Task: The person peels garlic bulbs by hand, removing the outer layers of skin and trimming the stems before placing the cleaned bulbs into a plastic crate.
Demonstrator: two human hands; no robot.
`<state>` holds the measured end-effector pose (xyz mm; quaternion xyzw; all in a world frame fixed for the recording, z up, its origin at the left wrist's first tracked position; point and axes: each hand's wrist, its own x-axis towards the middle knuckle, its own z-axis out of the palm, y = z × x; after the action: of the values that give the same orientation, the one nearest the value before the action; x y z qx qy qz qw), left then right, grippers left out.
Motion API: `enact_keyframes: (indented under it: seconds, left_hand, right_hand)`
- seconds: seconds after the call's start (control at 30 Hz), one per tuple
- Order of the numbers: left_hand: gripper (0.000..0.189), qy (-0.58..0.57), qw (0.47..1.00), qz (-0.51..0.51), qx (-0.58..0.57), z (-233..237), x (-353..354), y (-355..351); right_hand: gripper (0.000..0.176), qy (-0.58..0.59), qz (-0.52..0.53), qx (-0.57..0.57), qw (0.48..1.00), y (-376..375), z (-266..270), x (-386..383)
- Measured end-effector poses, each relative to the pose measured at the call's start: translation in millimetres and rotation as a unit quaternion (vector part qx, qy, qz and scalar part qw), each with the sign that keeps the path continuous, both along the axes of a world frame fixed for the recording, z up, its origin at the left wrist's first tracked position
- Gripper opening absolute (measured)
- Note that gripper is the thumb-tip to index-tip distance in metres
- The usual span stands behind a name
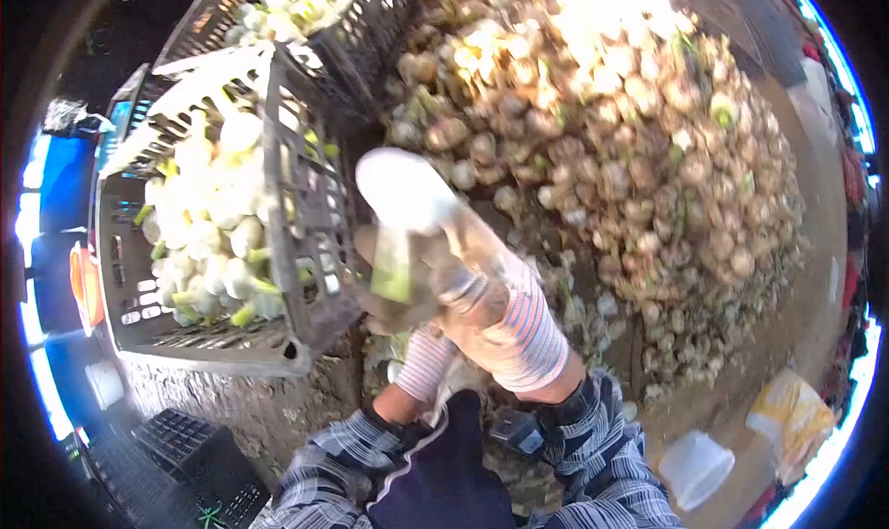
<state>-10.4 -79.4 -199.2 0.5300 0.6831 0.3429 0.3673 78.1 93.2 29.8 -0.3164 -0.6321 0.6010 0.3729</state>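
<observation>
Both my hands wear soiled work gloves with striped cuffs and meet in front of my body, blurred by motion. Curled fingers of my left hand (398, 283) are closed around a white onion (404, 188) with a green stem part showing lower down. The onion is smeared and overexposed. Pressed close beside it, my right hand (474, 293) has bent fingers; whatever it grips is hidden by blur. At left, a black plastic crate (315, 223) holds cleaned white onions (208, 214) with short green stubs. Brownish unpeeled onions (639, 168) form a large heap at right.
Behind the near crate stands another black crate (370, 29) of white bulbs. A dark crate (190, 455) sits at lower left. On the lower right floor are a white plastic tub (696, 469) and a yellow-white bag (792, 418). Loose skins (583, 307) lie beyond my hands.
</observation>
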Motion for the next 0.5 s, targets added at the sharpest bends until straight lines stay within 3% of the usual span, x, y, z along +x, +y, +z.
enact_keyframes:
  seconds: [0.03,0.07,0.1,0.13,0.17,0.2,0.27,0.3,0.33,0.37,0.43,0.5]
  left_hand:
    - [0.026,0.099,0.992,-0.068,-0.029,13,-6,8]
    - [0.025,-0.049,0.993,0.014,-0.106,28,-6,11]
    - [0.024,-0.187,0.961,0.123,-0.162,67,-7,28]
    - [0.024,-0.139,0.971,0.103,-0.164,92,-12,36]
    - [0.024,-0.094,0.978,0.078,-0.171,106,-16,41]
    - [0.024,-0.218,0.953,0.116,-0.173,93,-15,36]
    - [0.024,-0.162,0.967,0.094,-0.173,113,-17,42]
    - [0.024,-0.139,0.968,0.088,-0.191,113,-17,42]
    - [0.024,-0.266,0.916,0.147,-0.262,108,-10,40]
    - [0.026,-0.240,0.921,0.103,-0.289,107,-9,39]
    - [0.031,-0.187,0.924,0.014,-0.332,107,-10,42]
    - [0.037,-0.153,0.951,-0.024,-0.266,110,-10,41]
  right_hand:
    - [0.039,-0.086,-0.008,0.364,0.928,20,12,-10]
    - [0.034,-0.139,-0.023,0.433,0.890,39,-19,-18]
    - [0.029,-0.192,-0.043,0.499,0.844,60,-81,-29]
    - [0.024,-0.247,-0.065,0.558,0.790,80,-112,-39]
    - [0.027,-0.291,-0.050,0.519,0.802,92,-114,-37]
    - [0.029,-0.326,-0.021,0.428,0.842,93,-99,-23]
    - [0.035,-0.405,0.027,0.252,0.879,93,-91,9]
    - [0.037,-0.474,0.074,0.250,0.841,95,-101,18]
    - [0.034,-0.542,0.115,0.288,0.781,97,-126,28]
    - [0.031,-0.601,0.154,0.326,0.714,99,-149,36]
    - [0.027,-0.611,0.135,0.367,0.688,102,-183,45]
    - [0.024,-0.637,0.146,0.367,0.662,109,-192,46]
